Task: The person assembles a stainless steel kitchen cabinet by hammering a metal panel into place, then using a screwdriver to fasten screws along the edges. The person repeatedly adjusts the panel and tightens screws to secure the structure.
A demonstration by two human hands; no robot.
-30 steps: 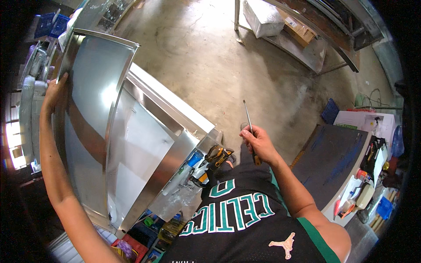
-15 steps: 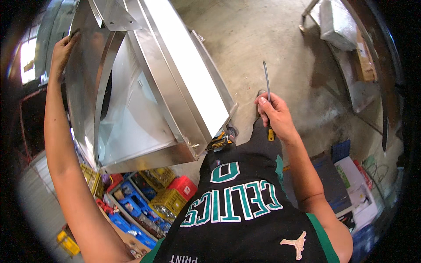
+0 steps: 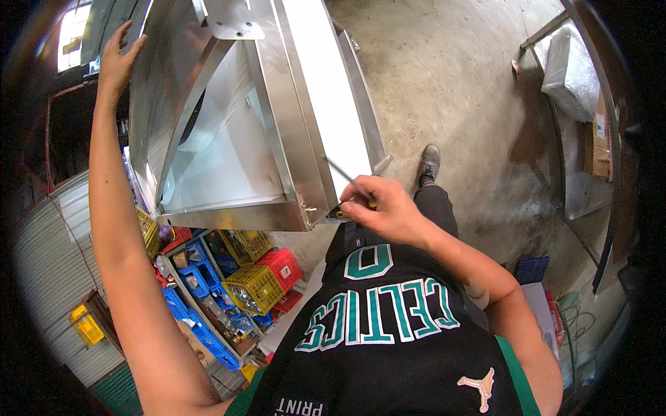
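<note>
**Worker steadies steel hood, screwdriver at its corner**

A person in a black sleeveless jersey with green and white lettering holds a large, shiny stainless-steel hood-shaped sheet-metal housing [image 3: 229, 139] upright on a concrete workshop floor [image 3: 451, 76]. The left hand [image 3: 118, 59] is raised high, fingers spread flat against the housing's far left edge. The right hand [image 3: 385, 208] is clenched around a slim screwdriver with a dark and yellow handle [image 3: 345, 179], its thin shaft slanting up across the housing's bright right flange, just beside the lower right corner. Below the housing, stacked plastic crates in blue, yellow and red [image 3: 229, 284], filled with small parts, crowd the space by the left arm. A dark shoe [image 3: 429, 163] rests on the floor just past the housing's lower end. At right, a metal rack [image 3: 590, 139] carries a plastic-wrapped white bundle [image 3: 569, 62].
</note>
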